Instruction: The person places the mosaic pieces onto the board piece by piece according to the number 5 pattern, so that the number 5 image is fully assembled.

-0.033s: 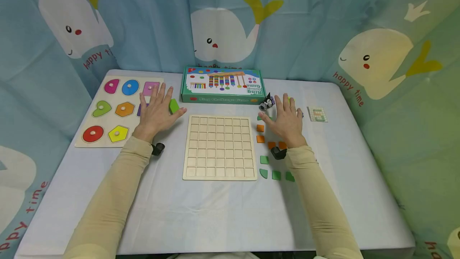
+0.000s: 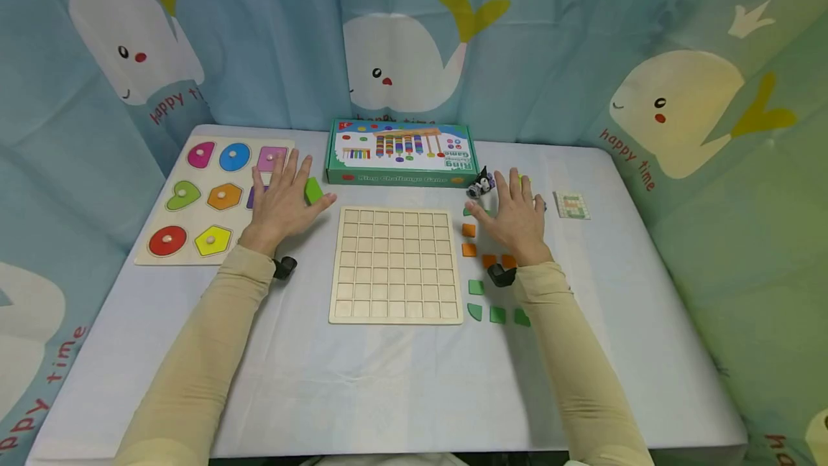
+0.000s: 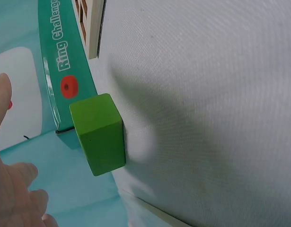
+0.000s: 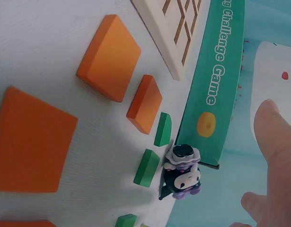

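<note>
My left hand (image 2: 279,207) hovers palm down with spread fingers, overlapping the right part of a knob puzzle board (image 2: 194,218). Beside its thumb is a green block (image 2: 313,191), which stands on the cloth in the left wrist view, apart from the fingers. My right hand (image 2: 517,221), also spread and holding nothing, is above small orange tiles (image 2: 468,250) and green tiles (image 2: 497,316), partly covering them. A small black-and-white figurine (image 2: 481,184) stands just past its thumb. Between the hands lies a square wooden grid board (image 2: 397,266), its cells bare.
A green Ring Challenge Game box (image 2: 401,153) lies at the back against the whale-print curtain (image 2: 272,34). To the right is a small patterned card (image 2: 572,206). White cloth covers the table (image 2: 362,394); its front edge runs below the forearms.
</note>
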Demonstrator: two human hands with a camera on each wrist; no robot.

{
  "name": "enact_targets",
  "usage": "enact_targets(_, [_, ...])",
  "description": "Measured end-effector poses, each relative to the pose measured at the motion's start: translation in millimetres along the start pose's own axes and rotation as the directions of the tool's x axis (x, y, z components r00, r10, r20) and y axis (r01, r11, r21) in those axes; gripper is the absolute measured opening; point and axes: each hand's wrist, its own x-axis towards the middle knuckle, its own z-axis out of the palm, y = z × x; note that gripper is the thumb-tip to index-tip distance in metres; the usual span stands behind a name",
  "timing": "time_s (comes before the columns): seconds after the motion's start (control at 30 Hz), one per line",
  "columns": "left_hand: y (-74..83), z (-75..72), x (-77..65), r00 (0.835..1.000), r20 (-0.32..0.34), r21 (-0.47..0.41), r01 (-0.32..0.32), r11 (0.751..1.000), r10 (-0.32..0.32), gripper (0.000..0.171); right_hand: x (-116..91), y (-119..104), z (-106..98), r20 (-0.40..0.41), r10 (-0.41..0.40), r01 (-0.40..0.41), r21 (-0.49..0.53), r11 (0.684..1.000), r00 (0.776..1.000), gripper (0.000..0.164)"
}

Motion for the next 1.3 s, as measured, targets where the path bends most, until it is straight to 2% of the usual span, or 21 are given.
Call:
enact_targets(0.1, [0.7,0.2,-1.4,1.000,0.001,-0.013,-0.009,1.000,0.009,0.098,-0.5,0.1,0.6,-0.036,-0.031,0.033,0.045,0.998,0.999,0.084])
enact_targets(0.17, [2.0,0.7,-4.6,1.000,-0.001,-0.027,-0.019,0.999,0.019,0.099,-0.6,-0.2,1.4,-0.092,-0.073,0.081,0.093,0.992,0.993,0.073])
enact_targets(0.27, [5.7,3.2,-15.9,0.999,0.002,-0.060,-0.042,0.997,0.042,0.103,1.3,-0.9,4.3,-0.182,-0.148,0.173,0.133,0.976,0.972,0.052])
enact_targets(0.33, [9.3,6.1,-29.1,0.998,0.022,-0.087,-0.055,0.995,0.057,0.106,6.0,-1.8,7.8,-0.195,-0.196,0.223,0.129,0.966,0.961,0.039])
enact_targets(0.43, [16.6,11.1,-54.5,0.992,0.076,-0.116,-0.088,0.989,0.097,0.109,16.4,-1.9,14.6,-0.135,-0.249,0.263,0.102,0.959,0.959,0.027])
enact_targets(0.53, [24.9,16.7,-79.7,0.977,0.149,-0.145,-0.130,0.981,0.152,0.113,26.0,-0.1,20.4,-0.022,-0.262,0.263,0.070,0.962,0.965,0.029])
enact_targets(0.63, [30.8,22.2,-98.6,0.962,0.196,-0.174,-0.158,0.972,0.191,0.115,32.3,0.9,24.5,0.056,-0.254,0.252,0.034,0.967,0.966,0.031])
enact_targets(0.73, [34.8,27.4,-112.0,0.944,0.243,-0.188,-0.178,0.966,0.222,0.118,35.5,0.9,27.0,0.086,-0.254,0.254,0.018,0.967,0.963,0.030])
enact_targets(0.97, [40.6,32.7,-122.9,0.921,0.283,-0.223,-0.210,0.952,0.270,0.127,35.1,-0.1,30.0,0.060,-0.257,0.256,0.027,0.966,0.964,0.024])
enact_targets(1.13, [40.7,32.6,-124.6,0.911,0.309,-0.218,-0.212,0.953,0.273,0.128,35.1,0.3,33.6,0.033,-0.244,0.242,0.051,0.969,0.969,0.023])
enact_targets(1.3, [40.9,32.3,-124.4,0.908,0.317,-0.203,-0.219,0.955,0.275,0.127,31.5,-8.7,31.6,-0.019,-0.242,0.242,0.135,0.961,0.970,0.024])
